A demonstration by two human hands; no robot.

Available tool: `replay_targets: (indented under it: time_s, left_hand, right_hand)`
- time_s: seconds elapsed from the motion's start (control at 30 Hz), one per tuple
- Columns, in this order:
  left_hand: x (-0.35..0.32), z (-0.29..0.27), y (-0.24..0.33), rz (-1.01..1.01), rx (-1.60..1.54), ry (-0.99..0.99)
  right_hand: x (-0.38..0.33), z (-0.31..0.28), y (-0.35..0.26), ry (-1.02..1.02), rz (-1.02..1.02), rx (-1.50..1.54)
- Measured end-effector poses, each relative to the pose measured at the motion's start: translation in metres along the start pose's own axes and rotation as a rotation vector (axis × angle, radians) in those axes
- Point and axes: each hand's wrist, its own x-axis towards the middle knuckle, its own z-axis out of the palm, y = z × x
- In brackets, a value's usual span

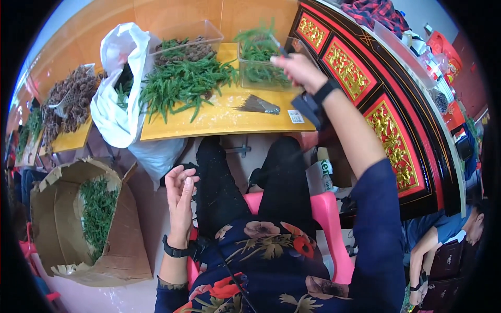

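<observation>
My right hand [300,72] reaches over the clear plastic box [266,78] at the back of the yellow table. Its fingers are closed on the stem of a green artificial sprig [255,35], blurred at its tip, above more greenery inside that box. Close to my left thigh, my left hand [181,195] is raised palm up with fingers loosely bent and apart, and I see nothing in it. A heap of green artificial sprigs [182,83] covers the middle of the table [209,125]. A bundle of thin brown wire stems [259,104] lies to its right.
Another clear box [206,34] with brown cones stands behind the heap. At left are a white plastic bag [117,115], a pile of cones [75,101] and an open cardboard box [125,250] with greenery. A carved black-and-red panel [381,99] borders the right. A person [438,240] is at lower right.
</observation>
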Motion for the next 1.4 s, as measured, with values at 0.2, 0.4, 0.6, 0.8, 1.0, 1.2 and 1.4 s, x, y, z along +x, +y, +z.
replay_targets:
  time_s: [0.2,0.4,0.6,0.8,1.0,1.2,1.4]
  left_hand:
    - [0.000,0.002,-0.001,-0.028,0.011,-0.001]
    - [0.002,0.003,-0.001,-0.066,0.035,-0.003]
    - [0.000,0.005,-0.004,-0.094,0.080,-0.006]
    - [-0.001,0.013,-0.007,-0.044,0.091,-0.004]
    - [0.000,0.013,-0.005,-0.091,0.083,0.000]
    - [0.003,0.009,-0.014,-0.111,0.102,0.011]
    - [0.006,0.010,-0.016,-0.156,0.214,-0.006]
  right_hand:
    - [0.032,-0.014,0.050,0.124,0.099,-0.028]
    - [0.010,0.003,0.152,0.167,0.186,-0.332]
    - [0.000,0.035,0.177,0.220,0.323,-0.624]
    - [0.010,0.048,0.187,0.302,0.190,-0.818]
    - [0.015,0.051,0.197,0.294,0.118,-0.853]
    - [0.018,0.066,0.166,0.374,-0.240,-0.608]
    - [0.038,0.134,0.081,-0.038,-0.510,-0.237]
